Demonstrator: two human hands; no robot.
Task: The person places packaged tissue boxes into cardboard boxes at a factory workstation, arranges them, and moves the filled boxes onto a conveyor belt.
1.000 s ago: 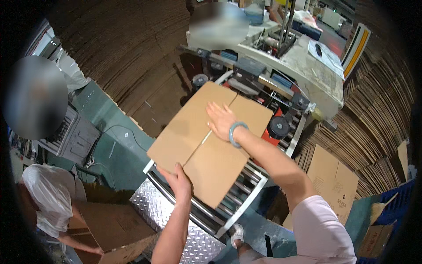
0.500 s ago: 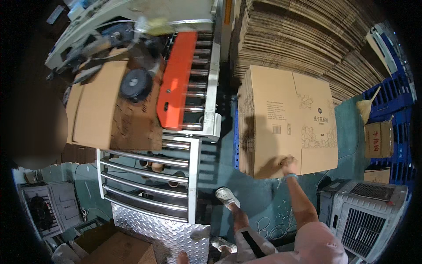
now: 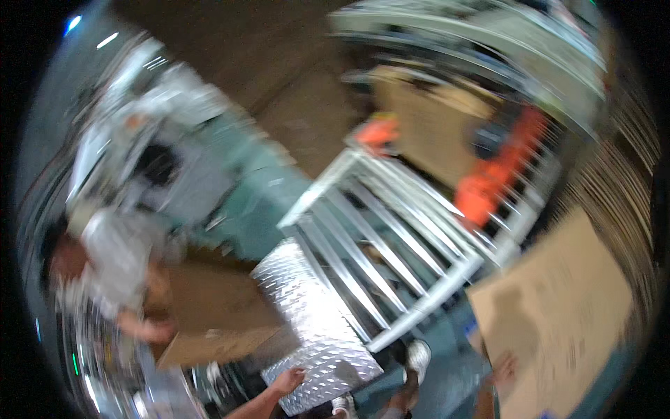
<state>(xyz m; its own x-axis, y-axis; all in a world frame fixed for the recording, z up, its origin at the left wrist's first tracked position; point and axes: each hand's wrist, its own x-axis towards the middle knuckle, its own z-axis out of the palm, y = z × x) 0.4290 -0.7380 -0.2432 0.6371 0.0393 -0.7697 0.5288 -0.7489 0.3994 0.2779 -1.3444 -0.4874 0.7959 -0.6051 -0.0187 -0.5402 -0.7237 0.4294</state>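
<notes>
The flattened brown carton [image 3: 569, 307] lies at the right, on top of a stack of the same kind. My right hand [image 3: 504, 370] is at its near left edge and seems to touch it; blur hides whether its fingers grip the cardboard. Over the near edge of a diamond-patterned metal plate [image 3: 321, 335] my left hand [image 3: 287, 381] hangs in the air, no object visible in it. Motion smears its fingers too. Left of the plate stands a brown carton box [image 3: 223, 307], with another person's hand [image 3: 157, 329] against its side.
A roller frame [image 3: 373, 255] joins the metal plate to a conveyor with an orange guide [image 3: 481, 188]. On the conveyor sits a carton [image 3: 433, 126] beside a dark round roll [image 3: 492, 136]. Stacked flat cardboard [image 3: 614, 181] rises at the far right. A person [image 3: 118, 258] is at the left.
My view has swung left, bringing the other person and the box by the plate into sight. My left hand has come further into view. My right hand stays near the flattened carton's edge.
</notes>
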